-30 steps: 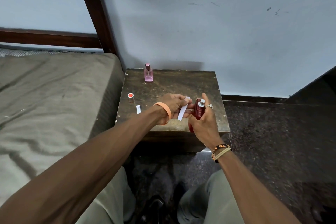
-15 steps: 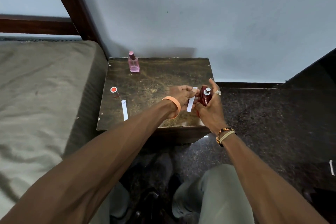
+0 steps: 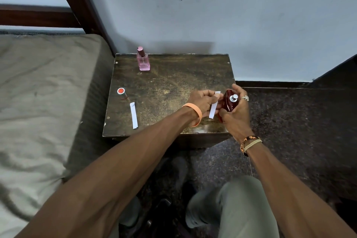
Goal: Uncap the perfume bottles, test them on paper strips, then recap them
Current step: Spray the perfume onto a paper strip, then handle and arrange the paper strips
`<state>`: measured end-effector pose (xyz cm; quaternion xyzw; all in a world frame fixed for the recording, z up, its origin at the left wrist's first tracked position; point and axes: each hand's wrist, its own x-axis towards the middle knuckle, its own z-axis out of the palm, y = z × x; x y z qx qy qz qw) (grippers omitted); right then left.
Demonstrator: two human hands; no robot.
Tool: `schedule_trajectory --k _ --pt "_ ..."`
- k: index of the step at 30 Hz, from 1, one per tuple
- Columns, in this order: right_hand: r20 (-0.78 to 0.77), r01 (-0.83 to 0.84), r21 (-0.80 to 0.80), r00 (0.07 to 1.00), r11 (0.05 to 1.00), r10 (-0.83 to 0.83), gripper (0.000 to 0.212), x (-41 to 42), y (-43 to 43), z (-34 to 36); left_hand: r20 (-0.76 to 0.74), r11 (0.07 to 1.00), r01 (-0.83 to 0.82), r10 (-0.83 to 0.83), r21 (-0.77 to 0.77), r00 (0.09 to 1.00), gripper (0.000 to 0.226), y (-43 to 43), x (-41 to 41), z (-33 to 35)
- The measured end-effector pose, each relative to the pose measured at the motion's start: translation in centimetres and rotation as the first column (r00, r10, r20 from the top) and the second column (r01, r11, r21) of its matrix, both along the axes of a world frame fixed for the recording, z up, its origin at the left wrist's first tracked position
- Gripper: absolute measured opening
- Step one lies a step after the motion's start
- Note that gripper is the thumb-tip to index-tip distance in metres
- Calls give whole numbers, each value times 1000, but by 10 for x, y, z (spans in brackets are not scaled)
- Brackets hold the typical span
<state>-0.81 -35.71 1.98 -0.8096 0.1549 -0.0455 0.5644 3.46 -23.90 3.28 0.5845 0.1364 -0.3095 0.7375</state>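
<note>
The right hand (image 3: pixel 234 117) grips the uncapped red bottle (image 3: pixel 228 103) over the front right of the desk (image 3: pixel 170 87). The left hand (image 3: pixel 202 100) pinches the paper strip (image 3: pixel 214 106) just beside the nozzle, presumably to catch spray. The cap (image 3: pixel 121 92) rests well apart, at the left.

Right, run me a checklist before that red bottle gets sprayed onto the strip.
1. Red bottle uncapped, silver nozzle exposed: ok.
2. Right hand grips the red bottle firmly around its body: ok.
3. Left hand pinches the paper strip, held close beside the nozzle: ok.
4. Nozzle opening faces the paper strip: cannot tell.
5. A finger sits on top of the nozzle, ready to press: cannot tell.
6. Red-topped cap rests on the table for recapping, and the pink bottle stands capped at the back, away from the spray: ok.
</note>
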Motion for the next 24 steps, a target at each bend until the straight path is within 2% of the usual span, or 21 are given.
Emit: schedule_trajectory --k 6,9,12,15,18,21,24 --pt "-36 -17 -24 999 1000 16 90 1 0 1 -5 1000 -1 1 8 1000 10 8 -3 0" --pt "-69 -31 -60 997 998 27 100 -2 -2 5 -8 999 -42 42 11 999 10 23 -3 7" --pt "0 41 -107 999 993 -41 101 -11 -2 14 24 996 -89 89 12 996 12 54 -2 16" --pt "257 213 -232 954 949 -152 82 -27 8 26 63 987 -150 147 53 987 13 102 -2 26" --pt "489 297 -272 862 915 -134 62 -32 35 34 111 963 -238 225 123 968 14 154 -2 33" --pt "550 258 -311 834 915 -49 51 -26 74 41 145 904 -392 371 169 917 18 202 -2 33" --pt "470 113 -323 881 940 55 42 -14 116 42 170 824 -531 504 199 846 17 241 -1 23"
